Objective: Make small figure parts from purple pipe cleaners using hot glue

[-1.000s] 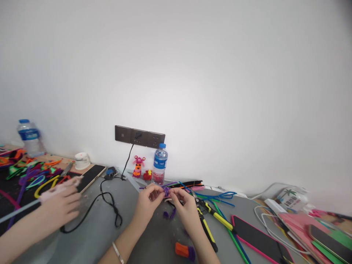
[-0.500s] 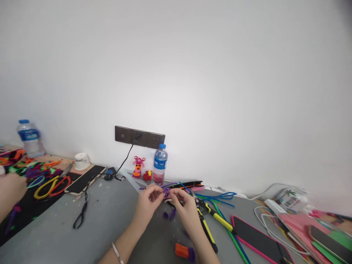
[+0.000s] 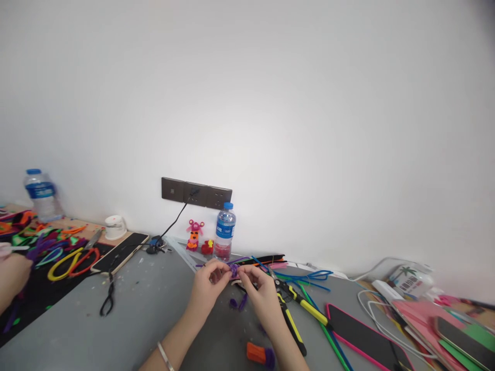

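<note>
Between my fingertips is a small purple fuzzy piece [image 3: 234, 270] that looks like twisted pipe cleaner. My left hand [image 3: 211, 282] pinches it from the left, thumb against fingers. From the other side my right hand [image 3: 258, 286] pinches it too. Below the hands, purple curled bits [image 3: 238, 303] lie on the grey table. An orange piece with a purple end [image 3: 257, 353] rests nearer to me, beside my right forearm. Yellow-and-black-handled pliers [image 3: 307, 306] lie just right of my right hand. Part of the purple piece is hidden by my fingers.
Behind my hands stand a water bottle [image 3: 225, 232] and a pink-and-orange figure [image 3: 193, 236]. Blue pipe cleaners [image 3: 315, 275] and a pink-edged phone [image 3: 365, 337] lie rightward. At left are scissors [image 3: 73, 264], another phone [image 3: 121, 252] and a co-worker's hand [image 3: 13, 278].
My hands hold the purple piece in nearly the same place. The co-worker's hand at the left has shifted down slightly, and the black cable on the table has moved a little.
</note>
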`<control>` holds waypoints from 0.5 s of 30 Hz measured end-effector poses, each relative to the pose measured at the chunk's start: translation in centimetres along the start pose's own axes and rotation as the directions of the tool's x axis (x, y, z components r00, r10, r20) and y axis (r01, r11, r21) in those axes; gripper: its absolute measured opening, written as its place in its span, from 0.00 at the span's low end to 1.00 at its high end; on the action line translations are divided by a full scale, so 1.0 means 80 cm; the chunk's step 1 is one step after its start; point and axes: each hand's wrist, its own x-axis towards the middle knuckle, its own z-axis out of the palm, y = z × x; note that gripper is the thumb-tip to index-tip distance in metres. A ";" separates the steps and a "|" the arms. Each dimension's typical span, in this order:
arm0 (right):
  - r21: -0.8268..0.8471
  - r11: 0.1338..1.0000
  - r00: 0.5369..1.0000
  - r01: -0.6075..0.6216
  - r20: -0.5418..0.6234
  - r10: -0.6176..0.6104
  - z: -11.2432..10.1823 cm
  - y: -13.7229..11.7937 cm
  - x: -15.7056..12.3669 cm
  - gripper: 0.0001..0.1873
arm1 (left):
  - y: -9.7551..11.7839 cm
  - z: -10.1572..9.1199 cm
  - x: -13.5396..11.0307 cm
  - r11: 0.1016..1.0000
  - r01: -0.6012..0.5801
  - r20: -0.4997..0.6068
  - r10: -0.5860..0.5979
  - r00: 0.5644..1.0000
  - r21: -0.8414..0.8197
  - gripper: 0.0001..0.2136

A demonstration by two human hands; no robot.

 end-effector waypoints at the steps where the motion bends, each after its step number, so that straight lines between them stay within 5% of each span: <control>1: 0.001 1.000 1.000 -0.002 0.001 0.002 0.000 0.000 0.000 0.21 | -0.001 0.000 0.000 1.000 0.000 0.004 0.000 1.000 0.001 0.04; 15: -0.014 1.000 1.000 -0.020 0.015 0.020 -0.001 0.000 0.000 0.22 | -0.005 0.001 -0.001 1.000 0.005 0.014 -0.005 1.000 0.002 0.04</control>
